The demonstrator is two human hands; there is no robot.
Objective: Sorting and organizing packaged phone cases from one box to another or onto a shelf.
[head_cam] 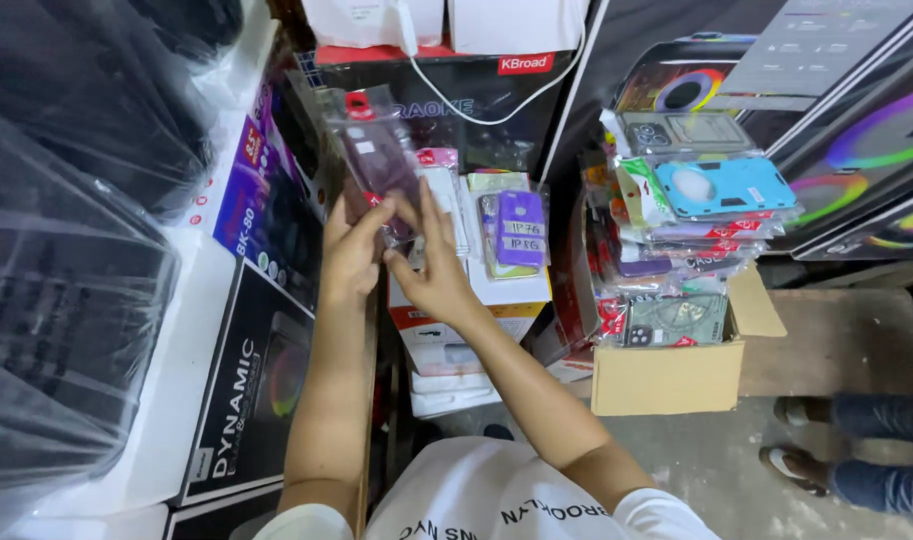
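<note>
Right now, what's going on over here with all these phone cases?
A person is holding up a dark purple phone case in a clear packet with both hands: the left hand grips its lower left edge, the right hand its lower right. Behind it, a purple case lies on a stack of white boxes. To the right, a cardboard box holds a tall pile of packaged cases, a blue one near the top. Another person's feet show at the right edge.

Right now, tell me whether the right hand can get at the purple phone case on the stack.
Probably yes: the right hand is just left of the purple phone case, which lies on top, uncovered.
</note>
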